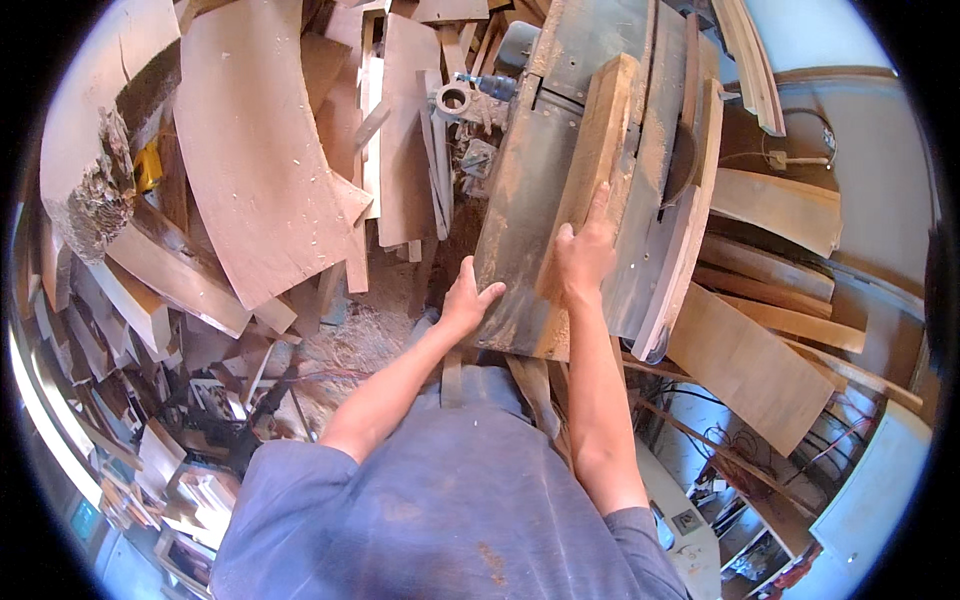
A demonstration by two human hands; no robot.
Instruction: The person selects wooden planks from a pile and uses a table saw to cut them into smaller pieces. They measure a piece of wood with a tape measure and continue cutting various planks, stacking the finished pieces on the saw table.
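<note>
A long, thick wooden beam [600,125] lies lengthwise on the metal bed [515,235] of a jointer. My right hand [587,255] grips the beam's near end, its index finger stretched forward along the wood. At the bed's near left edge rests my left hand [467,303], thumb held apart from the fingers and no wood in it. Some of its fingers are hidden at the edge. Sawdust is strewn over the bed and beside the beam.
Large boards [255,150] lean at the left, beside a rough-barked slab [100,190]. Blocks and planks [770,205] are stacked on the right, above tangled cables [700,405]. Wood shavings [355,345] cover the floor at my left. A drill chuck [490,85] juts from the machine's left side.
</note>
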